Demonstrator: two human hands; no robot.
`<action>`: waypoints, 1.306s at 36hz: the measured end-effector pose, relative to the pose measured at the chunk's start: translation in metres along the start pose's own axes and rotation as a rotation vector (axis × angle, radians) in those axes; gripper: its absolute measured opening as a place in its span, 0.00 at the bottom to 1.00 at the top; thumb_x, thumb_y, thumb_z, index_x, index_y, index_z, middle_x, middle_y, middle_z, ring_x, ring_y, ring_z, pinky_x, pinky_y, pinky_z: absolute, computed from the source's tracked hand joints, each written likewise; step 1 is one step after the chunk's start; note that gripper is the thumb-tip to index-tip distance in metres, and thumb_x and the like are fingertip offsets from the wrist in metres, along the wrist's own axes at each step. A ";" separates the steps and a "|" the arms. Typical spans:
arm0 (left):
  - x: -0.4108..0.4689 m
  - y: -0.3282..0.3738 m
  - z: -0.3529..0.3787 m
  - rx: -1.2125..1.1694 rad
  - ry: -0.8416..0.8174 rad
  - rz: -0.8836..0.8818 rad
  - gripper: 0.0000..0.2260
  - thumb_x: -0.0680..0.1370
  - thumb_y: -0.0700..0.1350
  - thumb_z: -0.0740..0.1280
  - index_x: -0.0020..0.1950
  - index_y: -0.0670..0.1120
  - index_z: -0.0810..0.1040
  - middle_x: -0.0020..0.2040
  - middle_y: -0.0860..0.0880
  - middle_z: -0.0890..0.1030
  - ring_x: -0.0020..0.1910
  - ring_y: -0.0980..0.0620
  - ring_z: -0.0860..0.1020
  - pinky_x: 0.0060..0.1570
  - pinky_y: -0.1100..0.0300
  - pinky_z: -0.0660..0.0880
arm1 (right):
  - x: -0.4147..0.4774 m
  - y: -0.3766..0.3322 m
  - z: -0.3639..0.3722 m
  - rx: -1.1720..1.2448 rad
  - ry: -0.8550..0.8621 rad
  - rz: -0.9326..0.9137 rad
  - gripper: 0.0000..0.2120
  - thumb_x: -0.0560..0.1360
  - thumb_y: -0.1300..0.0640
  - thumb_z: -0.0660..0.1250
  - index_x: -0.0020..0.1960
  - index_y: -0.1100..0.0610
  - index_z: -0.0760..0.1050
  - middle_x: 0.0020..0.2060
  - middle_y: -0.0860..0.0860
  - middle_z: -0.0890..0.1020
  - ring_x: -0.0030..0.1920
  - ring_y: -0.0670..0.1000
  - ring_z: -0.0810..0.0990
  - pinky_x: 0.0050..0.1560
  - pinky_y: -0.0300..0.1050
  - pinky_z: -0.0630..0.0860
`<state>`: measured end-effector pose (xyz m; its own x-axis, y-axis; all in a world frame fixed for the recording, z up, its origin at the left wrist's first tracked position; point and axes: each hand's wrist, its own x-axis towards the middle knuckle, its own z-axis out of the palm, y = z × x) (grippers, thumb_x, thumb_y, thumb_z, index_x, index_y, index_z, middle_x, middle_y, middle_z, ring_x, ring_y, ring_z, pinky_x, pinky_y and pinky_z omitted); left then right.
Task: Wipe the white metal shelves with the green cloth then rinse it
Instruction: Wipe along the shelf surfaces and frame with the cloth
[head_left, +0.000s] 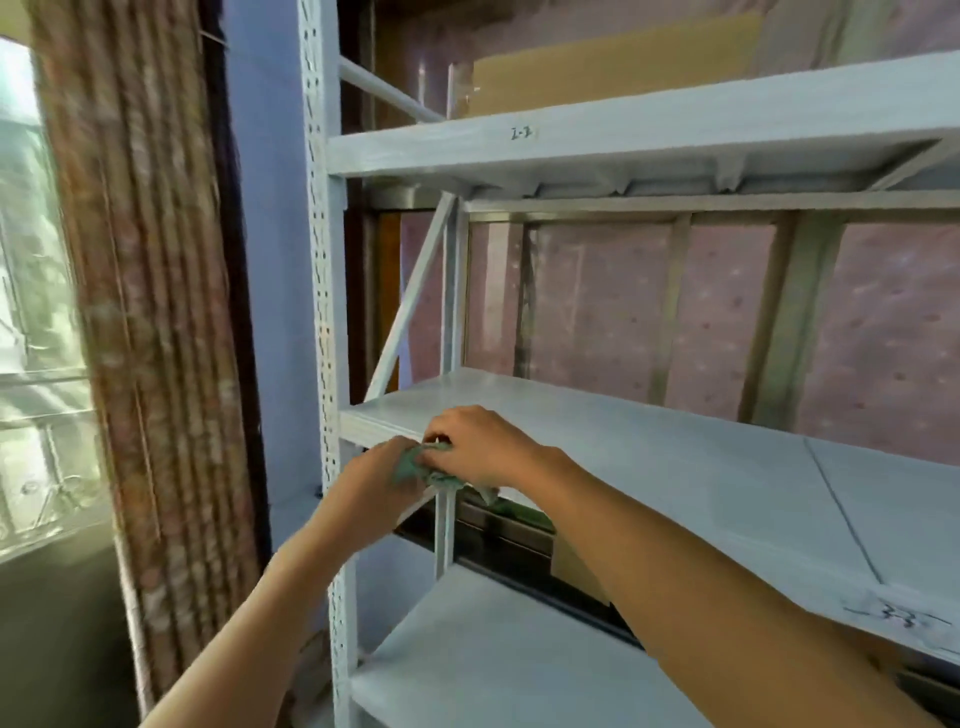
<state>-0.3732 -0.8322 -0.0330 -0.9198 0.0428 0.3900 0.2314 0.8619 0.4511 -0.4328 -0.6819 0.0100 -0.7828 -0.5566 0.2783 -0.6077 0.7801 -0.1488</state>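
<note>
A white metal shelving unit fills the view, with a middle shelf (675, 467), an upper shelf (623, 140) and a lower shelf (493, 649). The green cloth (415, 465) is bunched at the front left corner of the middle shelf. My left hand (371, 480) grips it from the left, just in front of the shelf edge. My right hand (478, 447) rests over the cloth from the right, its fingers pinching it. Most of the cloth is hidden between the two hands.
The perforated white upright post (324, 312) stands just left of my hands. A brown patterned curtain (150, 312) and a bright window (36, 312) lie further left. A cardboard sheet (613, 62) stands on the upper shelf. A pink dotted wall is behind.
</note>
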 end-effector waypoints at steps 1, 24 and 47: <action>0.005 -0.014 -0.002 -0.001 0.016 -0.016 0.09 0.80 0.45 0.65 0.60 0.49 0.77 0.53 0.48 0.82 0.49 0.47 0.80 0.48 0.55 0.76 | 0.013 -0.004 0.006 0.002 -0.003 -0.005 0.13 0.78 0.44 0.65 0.53 0.51 0.80 0.48 0.49 0.81 0.47 0.52 0.78 0.48 0.52 0.78; 0.198 -0.164 0.011 0.277 0.069 0.267 0.10 0.79 0.43 0.64 0.44 0.50 0.84 0.42 0.53 0.79 0.38 0.51 0.77 0.35 0.56 0.77 | 0.192 0.030 0.087 -0.094 0.234 0.211 0.19 0.77 0.43 0.68 0.62 0.53 0.76 0.59 0.50 0.78 0.55 0.54 0.78 0.48 0.47 0.72; 0.239 -0.190 0.008 0.215 -0.242 0.637 0.17 0.77 0.34 0.58 0.63 0.47 0.74 0.56 0.46 0.80 0.53 0.44 0.80 0.52 0.53 0.78 | 0.194 -0.057 0.094 -0.176 0.150 0.746 0.09 0.79 0.54 0.62 0.52 0.59 0.76 0.45 0.57 0.79 0.43 0.58 0.78 0.38 0.47 0.71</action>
<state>-0.6391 -0.9820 -0.0321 -0.6767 0.6606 0.3251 0.7026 0.7114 0.0170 -0.5624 -0.8608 -0.0166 -0.9419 0.1678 0.2910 0.1123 0.9737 -0.1980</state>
